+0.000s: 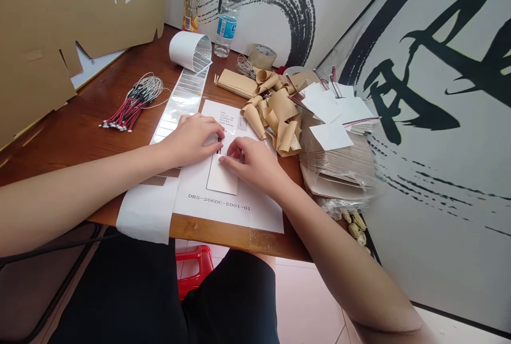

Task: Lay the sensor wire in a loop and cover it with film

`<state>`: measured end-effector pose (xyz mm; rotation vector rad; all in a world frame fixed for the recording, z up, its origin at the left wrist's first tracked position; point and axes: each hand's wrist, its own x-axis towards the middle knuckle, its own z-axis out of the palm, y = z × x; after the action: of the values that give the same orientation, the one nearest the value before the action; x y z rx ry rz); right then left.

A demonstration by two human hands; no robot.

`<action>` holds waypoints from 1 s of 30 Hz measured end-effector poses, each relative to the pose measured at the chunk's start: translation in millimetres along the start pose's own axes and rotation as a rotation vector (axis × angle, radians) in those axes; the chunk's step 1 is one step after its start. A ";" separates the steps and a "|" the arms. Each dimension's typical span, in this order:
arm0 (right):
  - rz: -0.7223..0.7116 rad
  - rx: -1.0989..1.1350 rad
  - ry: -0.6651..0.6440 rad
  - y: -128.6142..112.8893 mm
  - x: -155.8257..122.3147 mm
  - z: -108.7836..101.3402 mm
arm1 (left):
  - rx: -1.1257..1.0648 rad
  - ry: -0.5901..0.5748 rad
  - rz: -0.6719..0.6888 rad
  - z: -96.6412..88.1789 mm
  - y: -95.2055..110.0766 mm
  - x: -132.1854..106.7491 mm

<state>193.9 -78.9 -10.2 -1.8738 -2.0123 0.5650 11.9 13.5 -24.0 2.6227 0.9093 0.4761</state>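
My left hand (191,139) and my right hand (251,160) rest together on a small white bag (222,176) that lies on a printed paper sheet (227,203) marked DRS-206DC-E001-01. Both hands have their fingers curled in a pinch at the bag's top edge, where thin red and black wire ends (219,148) show between the fingertips. The left fingers press on the bag's upper left corner. The right fingers press just to the right of the wires.
A label roll (187,51) with its unrolled strip (181,99) lies left of the sheet. A bundle of red and black wires (133,103) sits further left. Curled brown backing strips (275,115), a stack of filled bags (339,141), tape, two bottles, cardboard and peanuts surround them.
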 end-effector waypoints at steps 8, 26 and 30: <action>0.033 0.042 0.018 -3.6 0.0 2.9 | 0.028 -0.005 0.041 7.2 0.3 -0.5; 0.086 0.144 -0.061 -0.7 -3.8 -11.3 | -0.031 0.014 0.093 8.5 -10.5 7.9; 0.161 0.172 -0.109 -2.4 -4.3 -17.2 | -0.035 0.024 0.097 10.0 -12.4 8.7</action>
<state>200.7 -82.3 6.0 -1.9479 -1.8216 0.8729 15.8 26.4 -36.2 2.6436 0.7758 0.5445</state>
